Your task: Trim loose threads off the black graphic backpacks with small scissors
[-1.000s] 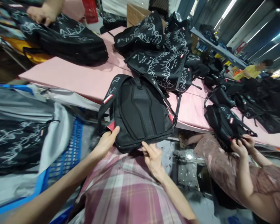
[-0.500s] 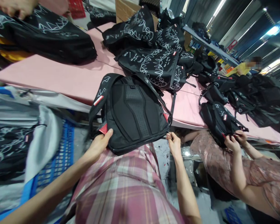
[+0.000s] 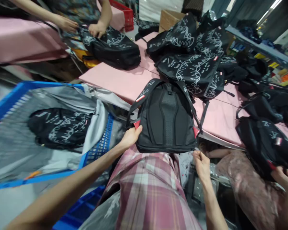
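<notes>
Black backpack [image 3: 168, 119] lies back-up on near edge of pink table [image 3: 120, 81]. Left hand [image 3: 131, 136], arm outstretched, grips its lower left corner, thumb on top. Right hand [image 3: 201, 161] hangs below lower right corner, fingers curled together; what they pinch, cannot tell. Blue crate [image 3: 99, 147], left, holds another bag [image 3: 60, 127] in grey liner.

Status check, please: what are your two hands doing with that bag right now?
Left hand gripping the black padded backpack at its lower corner. Right hand closed, just below the other corner. Backpack lies back-up on the pink table; more backpacks piled behind.
</notes>
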`<state>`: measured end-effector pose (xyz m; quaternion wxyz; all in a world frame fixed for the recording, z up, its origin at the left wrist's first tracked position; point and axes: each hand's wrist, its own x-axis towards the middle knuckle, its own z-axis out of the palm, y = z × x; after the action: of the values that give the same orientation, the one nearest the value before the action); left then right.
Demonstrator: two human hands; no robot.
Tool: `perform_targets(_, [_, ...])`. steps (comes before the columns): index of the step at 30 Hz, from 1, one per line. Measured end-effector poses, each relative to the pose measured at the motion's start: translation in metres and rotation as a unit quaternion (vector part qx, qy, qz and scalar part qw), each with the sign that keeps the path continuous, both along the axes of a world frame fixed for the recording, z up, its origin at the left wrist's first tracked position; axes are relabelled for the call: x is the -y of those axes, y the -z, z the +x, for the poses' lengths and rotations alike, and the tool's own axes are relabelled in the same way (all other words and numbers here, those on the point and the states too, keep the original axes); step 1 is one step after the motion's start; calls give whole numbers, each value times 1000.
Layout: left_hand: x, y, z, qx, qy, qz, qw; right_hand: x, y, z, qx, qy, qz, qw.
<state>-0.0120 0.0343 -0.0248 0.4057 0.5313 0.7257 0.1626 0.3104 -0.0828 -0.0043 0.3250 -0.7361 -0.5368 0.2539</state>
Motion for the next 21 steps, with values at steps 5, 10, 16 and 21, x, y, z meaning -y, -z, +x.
perform_targets(5, [2,-5,1,-13,13,0,1000,4,-6,-25,-23,-80,-21,996])
perform_targets(10, [10,-6,19,19,49,14,999,-2,-5,-123,90,-276,-13,957])
perform_targets(16, [11,-8,23,96,62,34,993,-17,-9,-181,211,-342,-80,912])
perform_targets(21, [14,-1,13,164,-4,2,986,-18,-13,-194,229,-357,-127,897])
